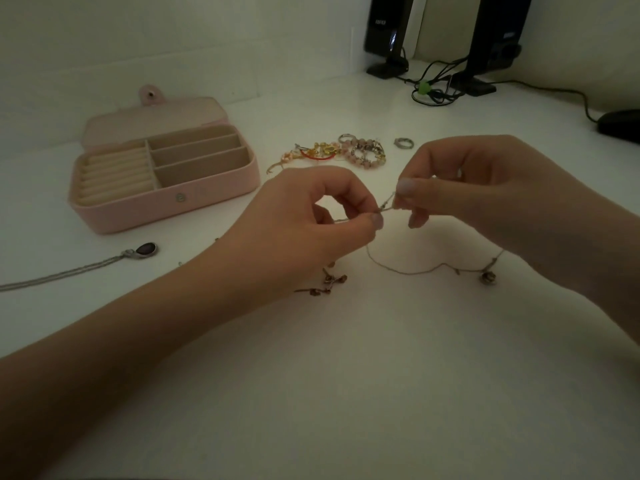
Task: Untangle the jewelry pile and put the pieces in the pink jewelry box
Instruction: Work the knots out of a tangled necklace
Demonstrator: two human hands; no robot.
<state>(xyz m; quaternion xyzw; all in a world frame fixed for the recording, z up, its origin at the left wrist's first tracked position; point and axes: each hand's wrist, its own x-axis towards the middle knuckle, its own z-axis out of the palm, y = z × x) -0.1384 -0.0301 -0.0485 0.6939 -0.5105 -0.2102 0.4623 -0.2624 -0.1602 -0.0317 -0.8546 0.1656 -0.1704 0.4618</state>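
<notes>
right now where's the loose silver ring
In the head view, the silver ring lies on the table, right of the jewelry pile, beyond the right hand.

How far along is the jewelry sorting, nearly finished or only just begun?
Early, it seems. The pink jewelry box is open, and every compartment that shows is bare. One pendant necklace lies apart on the table, seemingly freed. Now the left hand and right hand pinch a thin cord necklace with small charms. The tangled pile and a loose ring remain.
</notes>
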